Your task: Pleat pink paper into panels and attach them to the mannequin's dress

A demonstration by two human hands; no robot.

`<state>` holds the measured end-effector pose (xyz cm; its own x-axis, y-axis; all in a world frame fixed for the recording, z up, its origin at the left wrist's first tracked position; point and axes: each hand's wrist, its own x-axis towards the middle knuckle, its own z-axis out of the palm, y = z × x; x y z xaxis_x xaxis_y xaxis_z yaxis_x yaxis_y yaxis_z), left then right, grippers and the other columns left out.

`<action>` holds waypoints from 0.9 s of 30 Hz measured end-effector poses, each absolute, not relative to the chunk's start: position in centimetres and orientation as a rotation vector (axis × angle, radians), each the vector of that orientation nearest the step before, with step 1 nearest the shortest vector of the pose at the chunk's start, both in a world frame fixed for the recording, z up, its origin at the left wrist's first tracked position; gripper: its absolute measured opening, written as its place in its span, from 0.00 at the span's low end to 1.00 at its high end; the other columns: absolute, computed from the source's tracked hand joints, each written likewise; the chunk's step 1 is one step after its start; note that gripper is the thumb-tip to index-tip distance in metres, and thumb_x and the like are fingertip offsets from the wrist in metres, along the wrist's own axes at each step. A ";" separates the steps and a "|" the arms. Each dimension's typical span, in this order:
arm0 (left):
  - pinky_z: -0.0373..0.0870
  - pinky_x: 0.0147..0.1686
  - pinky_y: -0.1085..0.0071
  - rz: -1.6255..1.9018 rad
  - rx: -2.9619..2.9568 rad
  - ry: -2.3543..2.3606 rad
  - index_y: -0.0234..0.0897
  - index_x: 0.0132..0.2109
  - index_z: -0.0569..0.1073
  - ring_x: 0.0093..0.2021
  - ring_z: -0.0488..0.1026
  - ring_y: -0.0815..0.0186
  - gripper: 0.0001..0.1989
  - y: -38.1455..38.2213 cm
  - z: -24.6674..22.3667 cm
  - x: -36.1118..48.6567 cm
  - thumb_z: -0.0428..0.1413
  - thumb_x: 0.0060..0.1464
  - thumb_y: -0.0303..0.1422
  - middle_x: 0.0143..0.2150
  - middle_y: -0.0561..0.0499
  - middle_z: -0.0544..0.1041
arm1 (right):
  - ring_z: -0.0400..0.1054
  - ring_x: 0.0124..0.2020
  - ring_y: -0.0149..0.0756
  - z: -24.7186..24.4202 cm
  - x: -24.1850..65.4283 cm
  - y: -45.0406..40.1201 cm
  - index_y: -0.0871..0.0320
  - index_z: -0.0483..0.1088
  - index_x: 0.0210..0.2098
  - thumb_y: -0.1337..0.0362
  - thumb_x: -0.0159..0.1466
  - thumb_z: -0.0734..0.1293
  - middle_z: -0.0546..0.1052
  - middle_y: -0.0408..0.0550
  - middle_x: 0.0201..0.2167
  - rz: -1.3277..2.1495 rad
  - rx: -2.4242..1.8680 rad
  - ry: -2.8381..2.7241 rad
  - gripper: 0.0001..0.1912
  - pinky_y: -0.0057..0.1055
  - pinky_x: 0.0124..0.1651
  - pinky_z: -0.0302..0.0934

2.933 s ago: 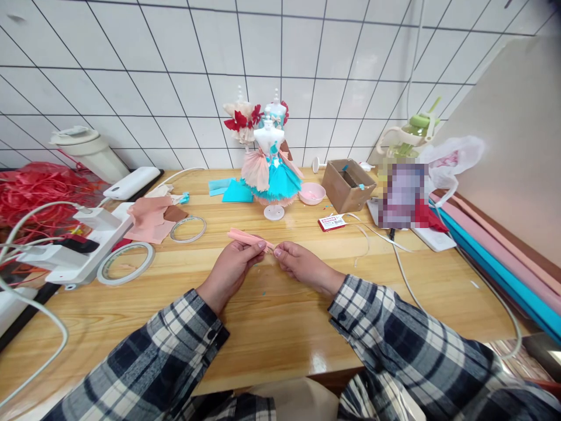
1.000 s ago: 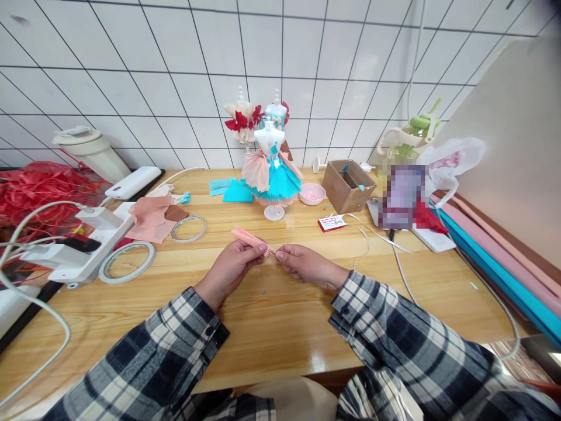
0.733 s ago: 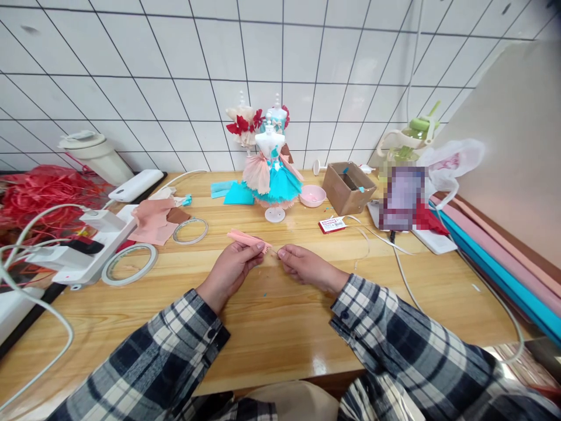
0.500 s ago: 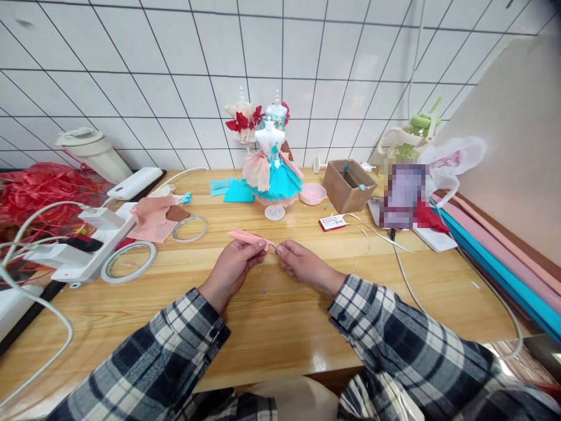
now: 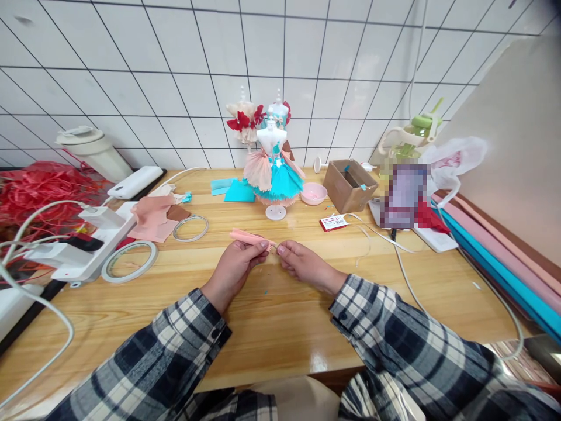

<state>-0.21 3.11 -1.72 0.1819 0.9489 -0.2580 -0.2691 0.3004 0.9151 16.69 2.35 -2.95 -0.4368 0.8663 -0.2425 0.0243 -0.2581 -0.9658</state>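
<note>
My left hand (image 5: 236, 263) is closed on a folded strip of pink crepe paper (image 5: 248, 236), pinched between thumb and fingers. The strip's right end has a fringed, jagged edge. Close on its right, my right hand (image 5: 302, 263) pinches at the tip of that end; what lies between its fingertips is too small to make out. Beyond the hands stands a small white dress form (image 5: 272, 138) in a skirt of blue and pink crepe paper (image 5: 283, 178). Two more decorated forms stand behind it, one with red flowers (image 5: 240, 121).
Tape rolls (image 5: 130, 262), pink paper pieces (image 5: 153, 216) and a power strip (image 5: 94, 242) lie at left. A pink bowl (image 5: 314, 193), a cardboard box (image 5: 350, 186), a labelled packet (image 5: 333, 223) and a phone (image 5: 405, 196) are at right. A white cable (image 5: 405, 283) crosses the table.
The view has shifted very slightly. Both hands keep nearly the same place and grip at the pink strip's fringed end.
</note>
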 end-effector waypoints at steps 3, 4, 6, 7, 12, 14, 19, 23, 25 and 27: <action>0.66 0.34 0.76 1.022 0.855 1.008 0.32 0.31 0.76 0.32 0.70 0.71 0.11 3.1 -1.8 -0.2 0.66 0.42 0.35 0.30 0.51 0.76 | 0.44 0.16 0.22 -2.9 16.7 2.3 0.56 0.55 0.32 0.47 0.63 0.60 0.56 0.32 0.18 1.784 -1.113 -1.353 0.18 0.23 0.19 0.38; 0.66 0.34 0.76 1.019 0.856 1.005 0.33 0.31 0.76 0.32 0.70 0.71 0.11 3.1 -1.8 -0.2 0.66 0.42 0.35 0.30 0.51 0.76 | 0.44 0.16 0.22 -2.8 16.7 2.3 0.56 0.55 0.32 0.46 0.63 0.60 0.56 0.32 0.18 1.792 -1.110 -1.344 0.19 0.23 0.19 0.38; 0.66 0.34 0.77 1.014 0.857 0.999 0.33 0.31 0.76 0.31 0.69 0.72 0.11 3.2 -1.8 -0.2 0.66 0.42 0.35 0.30 0.51 0.76 | 0.44 0.16 0.22 -2.8 16.7 2.3 0.56 0.55 0.32 0.46 0.63 0.60 0.56 0.32 0.18 1.804 -1.105 -1.331 0.19 0.23 0.19 0.38; 0.66 0.34 0.77 1.012 0.856 0.998 0.33 0.31 0.76 0.31 0.69 0.72 0.11 3.2 -1.9 -0.2 0.66 0.42 0.35 0.30 0.51 0.76 | 0.44 0.16 0.22 -2.7 16.7 2.3 0.55 0.55 0.32 0.46 0.63 0.60 0.56 0.32 0.18 1.808 -1.106 -1.331 0.19 0.23 0.19 0.38; 0.67 0.34 0.77 1.015 0.847 1.008 0.32 0.32 0.77 0.31 0.70 0.72 0.11 3.3 -2.1 -0.2 0.67 0.42 0.35 0.30 0.51 0.77 | 0.45 0.17 0.22 -2.6 16.8 2.3 0.56 0.56 0.32 0.48 0.63 0.60 0.57 0.33 0.19 1.801 -1.125 -1.355 0.18 0.22 0.19 0.38; 0.67 0.34 0.77 1.019 0.838 1.015 0.32 0.32 0.77 0.31 0.70 0.72 0.11 3.3 -2.1 -0.2 0.67 0.42 0.34 0.30 0.51 0.77 | 0.45 0.17 0.22 -2.6 16.8 2.3 0.56 0.56 0.32 0.48 0.64 0.60 0.58 0.34 0.20 1.791 -1.143 -1.366 0.17 0.22 0.19 0.39; 0.66 0.34 0.78 1.033 0.803 0.989 0.32 0.31 0.76 0.31 0.69 0.73 0.11 3.4 -2.3 -0.4 0.67 0.42 0.33 0.30 0.52 0.76 | 0.45 0.16 0.21 -2.5 17.0 2.3 0.56 0.57 0.33 0.48 0.64 0.59 0.57 0.33 0.20 1.809 -1.170 -1.379 0.17 0.22 0.18 0.38; 0.66 0.34 0.79 1.036 0.794 0.967 0.33 0.32 0.76 0.32 0.69 0.74 0.09 3.5 -2.5 -0.7 0.66 0.44 0.33 0.31 0.52 0.76 | 0.45 0.16 0.22 -2.5 17.2 2.3 0.55 0.57 0.34 0.47 0.64 0.59 0.57 0.33 0.20 1.807 -1.211 -1.405 0.17 0.21 0.17 0.39; 0.66 0.34 0.79 1.028 0.804 0.959 0.33 0.32 0.76 0.31 0.69 0.74 0.09 3.6 -2.5 -0.8 0.65 0.45 0.33 0.31 0.52 0.75 | 0.46 0.16 0.22 -2.4 17.3 2.4 0.55 0.57 0.34 0.46 0.63 0.59 0.57 0.33 0.20 1.790 -1.230 -1.417 0.18 0.21 0.17 0.40; 0.65 0.34 0.78 1.016 0.818 0.960 0.33 0.31 0.75 0.31 0.68 0.74 0.09 3.6 -2.5 -0.8 0.66 0.44 0.33 0.30 0.53 0.75 | 0.46 0.16 0.22 -2.4 17.3 2.4 0.55 0.57 0.34 0.46 0.63 0.59 0.57 0.33 0.20 1.782 -1.232 -1.426 0.18 0.21 0.17 0.40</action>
<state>-0.85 3.57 -2.48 0.2186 0.9406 -0.2596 -0.3126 0.3195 0.8945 17.29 2.40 -2.44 -0.4355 0.8418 -0.3189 0.1263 -0.2936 -0.9475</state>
